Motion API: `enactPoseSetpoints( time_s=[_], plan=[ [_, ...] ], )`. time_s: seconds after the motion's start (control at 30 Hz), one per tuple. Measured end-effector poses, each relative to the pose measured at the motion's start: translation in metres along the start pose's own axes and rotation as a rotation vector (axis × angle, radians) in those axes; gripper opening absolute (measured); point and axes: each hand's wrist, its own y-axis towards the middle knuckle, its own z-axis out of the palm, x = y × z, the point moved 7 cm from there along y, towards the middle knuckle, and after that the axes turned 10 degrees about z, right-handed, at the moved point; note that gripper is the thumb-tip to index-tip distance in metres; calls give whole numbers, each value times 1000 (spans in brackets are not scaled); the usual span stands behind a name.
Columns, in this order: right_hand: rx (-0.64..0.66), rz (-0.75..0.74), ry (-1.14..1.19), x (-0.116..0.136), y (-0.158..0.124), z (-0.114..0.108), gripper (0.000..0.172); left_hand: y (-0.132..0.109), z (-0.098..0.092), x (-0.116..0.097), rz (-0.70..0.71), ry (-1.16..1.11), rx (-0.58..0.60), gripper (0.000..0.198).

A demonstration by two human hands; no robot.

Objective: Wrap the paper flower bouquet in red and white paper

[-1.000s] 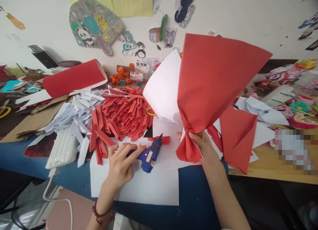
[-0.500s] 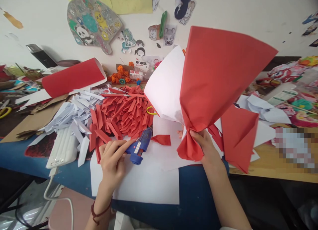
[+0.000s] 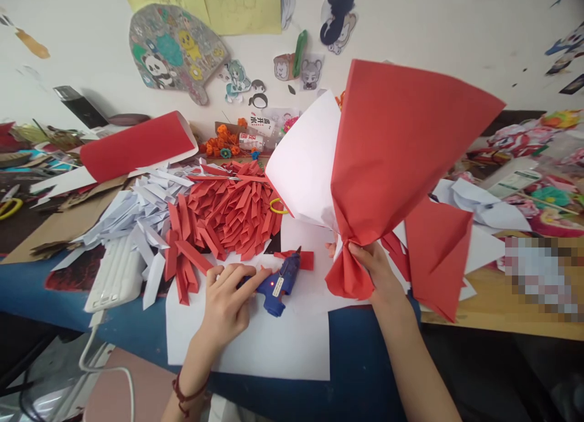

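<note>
A blue glue gun (image 3: 276,288) with a small red light is gripped by my left hand (image 3: 229,300), its nozzle pointing up and to the right. Just behind the nozzle lies a small red paper piece (image 3: 307,261) on white paper. My right hand (image 3: 375,264) is closed round the gathered neck of a red and white paper bouquet wrap (image 3: 401,148). The wrap fans out wide above the hand, and its red end flares below. Part of my right hand's fingers is hidden behind the paper.
Piles of folded red strips (image 3: 232,209) and white strips (image 3: 159,197) lie left of centre. A white power strip (image 3: 116,276) stands at the left front edge. Yellow-handled scissors (image 3: 277,206) lie behind the paper sheet (image 3: 255,349). Folded red paper (image 3: 435,252) lies at right.
My left hand has carried the glue gun to the right, over the white paper, nearer the bouquet wrap. My right hand and the wrap have hardly moved. The view has tilted up slightly.
</note>
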Motion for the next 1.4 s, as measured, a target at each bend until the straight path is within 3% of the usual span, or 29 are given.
enactPoseSetpoints(
  time_s=[0.27, 0.53, 0.7, 0.97, 1.1, 1.4],
  plan=[
    [-20, 21, 52, 0, -2, 2, 31, -4, -1, 1, -26, -62, -12, 40],
    [-7, 4, 69, 2, -3, 4, 29, -9, -16, 16, -245, -243, -168, 35],
    [0, -22, 71, 1, -2, 4, 30, -6, -13, 24, -360, -401, -207, 32],
    [-66, -98, 95, -2, 4, 0, 36, 5, -9, 22, -411, -490, -253, 33],
    [-101, -179, 84, 9, 9, 2, 41, 8, -9, 25, -454, -475, -278, 32],
    [-149, -378, -21, 59, 16, 15, 48, 23, -3, 22, -395, -292, -331, 33]
  ],
)
